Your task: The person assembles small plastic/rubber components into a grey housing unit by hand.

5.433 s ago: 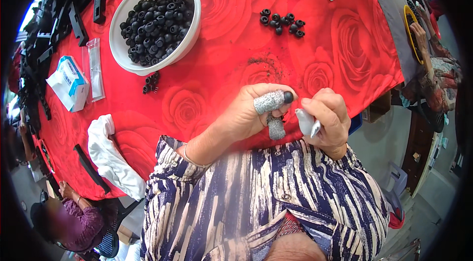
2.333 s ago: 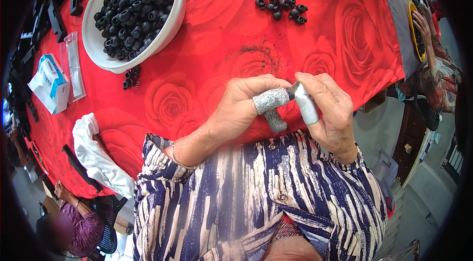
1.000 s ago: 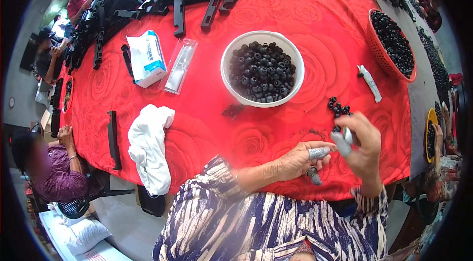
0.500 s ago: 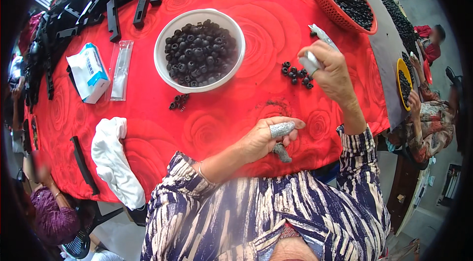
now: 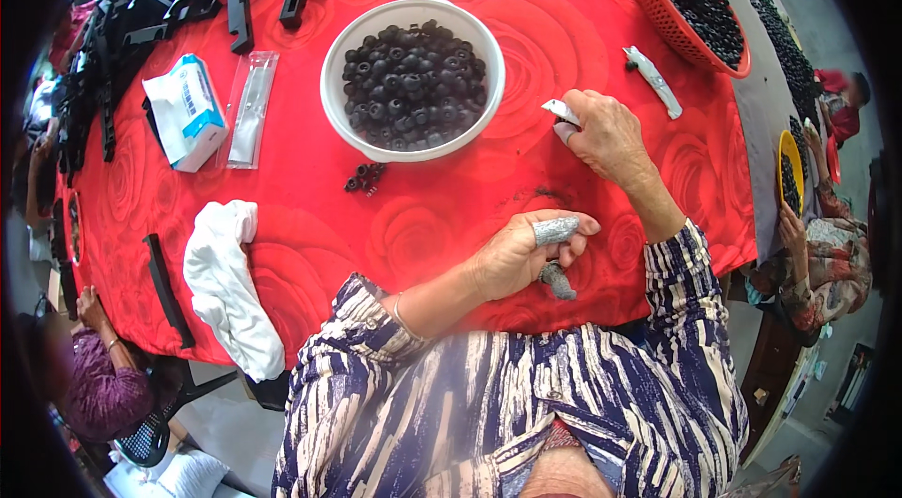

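Note:
My left hand (image 5: 526,254) is half closed low over the red cloth, with silver tape round one finger. A dirty grey wrapped piece (image 5: 557,280) shows below its fingers; I cannot tell whether it is a taped finger. What it holds, if anything, is hidden. Farther right, my right hand (image 5: 606,133) is closed low over the cloth, a white wrapping (image 5: 561,110) at its fingertips. Its contents are hidden too. A white bowl (image 5: 331,113) of small black ring-like parts (image 5: 413,85) stands to the left, with a few more parts (image 5: 365,177) beside it.
A white-wrapped slim tool (image 5: 654,82) lies right of my right hand, near a red basket (image 5: 669,14) of black parts. Leftward are a tissue pack (image 5: 195,122), a clear sleeve (image 5: 252,113), a white cloth (image 5: 225,282) and long black pieces (image 5: 240,5). Other people sit at both sides.
My right hand has come down and left, over where a small cluster of black parts lay; that cluster no longer shows. My left hand stays nearly still. The whole view has shifted slightly.

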